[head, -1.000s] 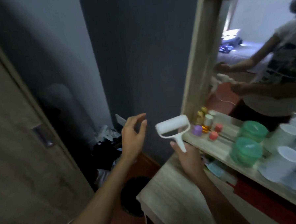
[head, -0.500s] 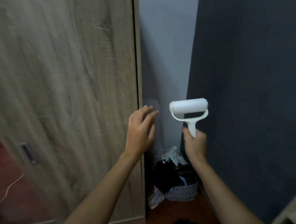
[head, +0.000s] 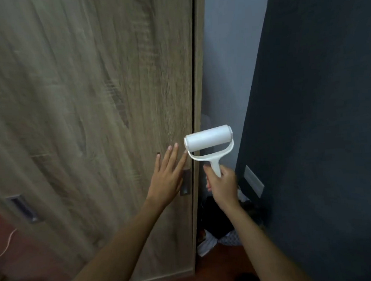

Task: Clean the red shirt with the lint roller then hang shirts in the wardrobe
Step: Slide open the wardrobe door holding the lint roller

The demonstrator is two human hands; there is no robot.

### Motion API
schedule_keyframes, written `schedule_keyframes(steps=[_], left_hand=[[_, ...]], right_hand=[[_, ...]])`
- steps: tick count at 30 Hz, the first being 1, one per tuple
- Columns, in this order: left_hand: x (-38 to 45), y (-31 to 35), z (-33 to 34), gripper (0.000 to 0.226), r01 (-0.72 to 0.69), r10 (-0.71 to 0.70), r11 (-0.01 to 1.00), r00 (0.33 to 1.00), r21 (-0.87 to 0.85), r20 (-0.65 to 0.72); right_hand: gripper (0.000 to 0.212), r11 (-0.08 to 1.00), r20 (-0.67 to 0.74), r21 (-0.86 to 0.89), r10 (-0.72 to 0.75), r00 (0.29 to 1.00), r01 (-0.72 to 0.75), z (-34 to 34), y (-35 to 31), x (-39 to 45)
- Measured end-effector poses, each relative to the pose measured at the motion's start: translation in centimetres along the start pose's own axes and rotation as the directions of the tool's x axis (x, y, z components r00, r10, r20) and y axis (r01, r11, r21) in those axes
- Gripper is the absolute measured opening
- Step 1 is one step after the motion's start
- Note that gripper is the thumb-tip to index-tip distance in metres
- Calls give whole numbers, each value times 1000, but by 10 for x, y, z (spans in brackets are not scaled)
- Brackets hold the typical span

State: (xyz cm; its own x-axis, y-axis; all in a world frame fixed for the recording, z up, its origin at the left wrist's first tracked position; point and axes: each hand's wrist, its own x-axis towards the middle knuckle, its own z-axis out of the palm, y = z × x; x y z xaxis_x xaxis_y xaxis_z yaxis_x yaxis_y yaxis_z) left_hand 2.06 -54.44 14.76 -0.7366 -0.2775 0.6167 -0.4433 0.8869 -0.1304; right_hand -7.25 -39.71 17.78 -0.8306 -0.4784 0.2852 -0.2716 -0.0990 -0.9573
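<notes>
Step in hand: opening the wardrobe [head: 89, 124], judged from the reach toward its door. Left hand [head: 166, 178] released, fingers straight, laid flat on or just off the door panel; contact cannot be confirmed. Recessed handle [head: 186, 183] just beside that hand at 3 o'clock. Right hand [head: 222, 186] clenched around the stem of the lint roller [head: 209, 142], drum upright at 12 o'clock of the fist. Red shirt not in view. 2nd handle [head: 22, 208] at 9 o'clock, well apart.

Next move: hook fingertips into the near handle and shift the door.

Brands, labels, writing: none legible; roller drum plain white.
</notes>
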Motion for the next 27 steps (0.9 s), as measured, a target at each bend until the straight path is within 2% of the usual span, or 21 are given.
schedule_keyframes(steps=[3,8,16,21,27], left_hand=[[1,-7,26,81,-16,14,999,998,43,59],[8,-20,67,79,-95,86,987,994,132,70],[7,-16,107,87,49,-47,983,999,178,-19],[0,-25,113,87,15,-3,976,998,218,-58],[-2,-31,111,89,48,-22,967,994,251,-105]], right_hand=[[41,999,-71,-30,-19,997,17,16,17,4],[52,998,-59,-52,-40,997,37,28,39,27],[43,998,-5,37,-41,999,41,29,58,53],[50,994,16,106,-25,1000,23,33,67,54],[36,973,14,227,26,1000,-28,49,63,67]])
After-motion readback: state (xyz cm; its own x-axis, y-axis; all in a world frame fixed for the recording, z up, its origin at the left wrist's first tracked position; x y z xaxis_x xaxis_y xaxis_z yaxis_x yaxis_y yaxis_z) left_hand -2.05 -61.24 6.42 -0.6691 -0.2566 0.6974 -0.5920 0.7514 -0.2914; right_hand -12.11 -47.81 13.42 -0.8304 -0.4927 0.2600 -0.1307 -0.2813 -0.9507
